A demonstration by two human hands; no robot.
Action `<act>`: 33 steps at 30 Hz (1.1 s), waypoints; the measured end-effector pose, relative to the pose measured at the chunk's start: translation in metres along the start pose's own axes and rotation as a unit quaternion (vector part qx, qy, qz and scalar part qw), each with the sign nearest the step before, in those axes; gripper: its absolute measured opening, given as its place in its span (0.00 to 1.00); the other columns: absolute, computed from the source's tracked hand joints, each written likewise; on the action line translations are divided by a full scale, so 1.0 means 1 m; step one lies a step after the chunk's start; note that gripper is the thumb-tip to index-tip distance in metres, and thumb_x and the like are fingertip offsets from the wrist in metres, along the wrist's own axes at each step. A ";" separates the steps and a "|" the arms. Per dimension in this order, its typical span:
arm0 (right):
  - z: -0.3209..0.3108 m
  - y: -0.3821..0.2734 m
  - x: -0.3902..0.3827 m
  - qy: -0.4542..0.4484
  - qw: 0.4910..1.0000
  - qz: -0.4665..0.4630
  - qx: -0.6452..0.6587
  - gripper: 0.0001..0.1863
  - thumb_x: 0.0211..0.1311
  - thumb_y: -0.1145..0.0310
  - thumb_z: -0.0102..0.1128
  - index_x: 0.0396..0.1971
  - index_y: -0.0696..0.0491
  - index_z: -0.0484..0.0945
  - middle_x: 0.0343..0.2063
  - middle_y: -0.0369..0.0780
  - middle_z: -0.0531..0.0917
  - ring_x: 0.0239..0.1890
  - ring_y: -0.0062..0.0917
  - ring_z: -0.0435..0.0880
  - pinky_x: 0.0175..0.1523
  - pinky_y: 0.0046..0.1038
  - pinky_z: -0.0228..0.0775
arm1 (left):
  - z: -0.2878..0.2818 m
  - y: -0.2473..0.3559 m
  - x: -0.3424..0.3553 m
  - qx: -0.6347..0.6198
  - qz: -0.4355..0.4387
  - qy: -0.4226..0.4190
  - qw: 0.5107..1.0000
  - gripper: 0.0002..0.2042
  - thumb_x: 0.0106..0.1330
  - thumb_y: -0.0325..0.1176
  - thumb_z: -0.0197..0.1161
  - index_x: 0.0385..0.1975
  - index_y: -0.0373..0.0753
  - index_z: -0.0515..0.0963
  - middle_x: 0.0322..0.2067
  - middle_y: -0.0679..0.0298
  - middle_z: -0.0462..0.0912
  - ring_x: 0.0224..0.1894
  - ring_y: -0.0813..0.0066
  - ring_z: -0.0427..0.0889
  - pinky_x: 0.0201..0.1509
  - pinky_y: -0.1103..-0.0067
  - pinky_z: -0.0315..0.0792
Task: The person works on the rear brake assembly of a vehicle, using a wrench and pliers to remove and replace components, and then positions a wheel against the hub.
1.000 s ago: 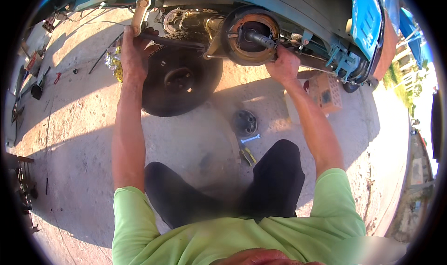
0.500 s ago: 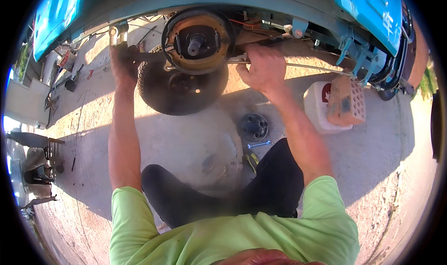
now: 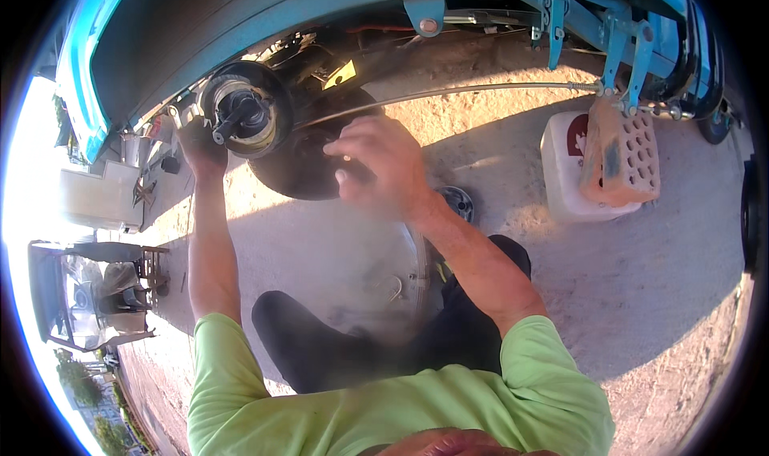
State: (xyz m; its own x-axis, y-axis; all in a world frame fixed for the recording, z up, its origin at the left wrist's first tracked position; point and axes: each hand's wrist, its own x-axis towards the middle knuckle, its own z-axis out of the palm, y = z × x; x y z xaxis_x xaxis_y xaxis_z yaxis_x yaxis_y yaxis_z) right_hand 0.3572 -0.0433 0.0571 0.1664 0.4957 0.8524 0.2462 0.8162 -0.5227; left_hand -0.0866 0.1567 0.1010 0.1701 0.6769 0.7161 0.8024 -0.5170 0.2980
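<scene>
A round brake assembly [image 3: 247, 107] with a protruding axle stub [image 3: 227, 127] hangs under a blue vehicle body, turned to face left. Close against its left side is my left hand [image 3: 202, 145], its fingers dark and curled round a part that stays hidden in shadow. My right hand [image 3: 383, 161] is in the air to the right of the assembly, fingers loosely bent and apart from the thumb, holding nothing. Behind and below that hand a tyred wheel [image 3: 292, 171] lies on the ground. A long thin metal rod [image 3: 473, 90] runs from near the assembly to blue brackets at the right.
A perforated brick [image 3: 621, 155] leans on a white plastic canister [image 3: 565, 171] at the right. Partly behind my right forearm, a dark hub [image 3: 457, 203] sits on the ground. The blue frame [image 3: 344, 25] spans overhead. A small vehicle [image 3: 92, 292] stands far left.
The view has shifted, and the brake assembly now appears farther left and turned. My right hand has come off the rod area and moved left and down; my left hand stays beside the assembly.
</scene>
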 end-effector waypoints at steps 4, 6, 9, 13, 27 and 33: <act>0.007 0.022 -0.065 -0.109 0.975 0.178 0.074 0.14 0.50 0.64 0.66 0.39 0.49 0.84 0.38 0.39 0.86 0.46 0.38 0.84 0.50 0.38 0.76 | 0.004 0.040 0.009 -0.348 -0.232 0.049 0.907 0.19 0.73 0.50 0.54 0.48 0.40 0.77 0.46 0.62 0.80 0.50 0.66 0.79 0.57 0.70 0.72; 0.014 0.046 -0.096 -0.202 0.939 0.267 0.071 0.15 0.52 0.62 0.66 0.40 0.49 0.84 0.39 0.40 0.87 0.49 0.38 0.85 0.53 0.37 0.77 | 0.006 0.066 0.008 -0.526 -0.355 0.062 0.770 0.25 0.75 0.55 0.47 0.57 0.40 0.75 0.52 0.60 0.80 0.57 0.64 0.78 0.64 0.65 0.72; 0.043 0.104 -0.175 -0.313 0.891 0.328 0.031 0.17 0.52 0.59 0.67 0.42 0.50 0.85 0.40 0.41 0.88 0.51 0.37 0.85 0.55 0.37 0.77 | 0.002 0.090 0.003 -0.559 -0.352 0.006 0.751 0.25 0.75 0.53 0.45 0.64 0.49 0.74 0.59 0.63 0.81 0.60 0.60 0.80 0.68 0.61 0.72; 0.063 0.166 -0.238 -0.406 0.860 0.307 -0.037 0.21 0.51 0.55 0.67 0.43 0.49 0.85 0.44 0.43 0.88 0.50 0.38 0.86 0.57 0.38 0.76 | 0.017 0.086 0.018 -0.593 -0.322 -0.041 0.737 0.26 0.73 0.58 0.48 0.62 0.49 0.76 0.58 0.63 0.81 0.62 0.60 0.78 0.70 0.61 0.71; -0.005 0.130 -0.176 -0.365 0.787 0.497 0.008 0.20 0.57 0.58 0.64 0.46 0.54 0.85 0.45 0.45 0.88 0.51 0.37 0.87 0.57 0.34 0.76 | 0.025 0.084 0.009 -0.508 -0.386 0.214 0.740 0.27 0.70 0.67 0.44 0.44 0.48 0.74 0.28 0.61 0.76 0.29 0.66 0.75 0.28 0.69 0.63; 0.006 0.132 -0.188 -0.373 0.804 0.464 0.004 0.16 0.60 0.64 0.67 0.44 0.58 0.84 0.39 0.45 0.89 0.43 0.29 0.88 0.50 0.31 0.79 | 0.016 0.083 0.002 -0.532 -0.397 0.209 0.718 0.26 0.70 0.60 0.51 0.48 0.40 0.73 0.38 0.52 0.79 0.38 0.54 0.79 0.44 0.55 0.75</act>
State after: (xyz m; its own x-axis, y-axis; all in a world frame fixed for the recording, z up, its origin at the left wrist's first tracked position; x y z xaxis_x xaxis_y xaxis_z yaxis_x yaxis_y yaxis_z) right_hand 0.3527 -0.0268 -0.1720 -0.3447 0.9296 -0.1305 0.3389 -0.0065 -0.9408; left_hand -0.0103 0.1235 0.1170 -0.4637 0.8786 0.1145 -0.3775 -0.3128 0.8716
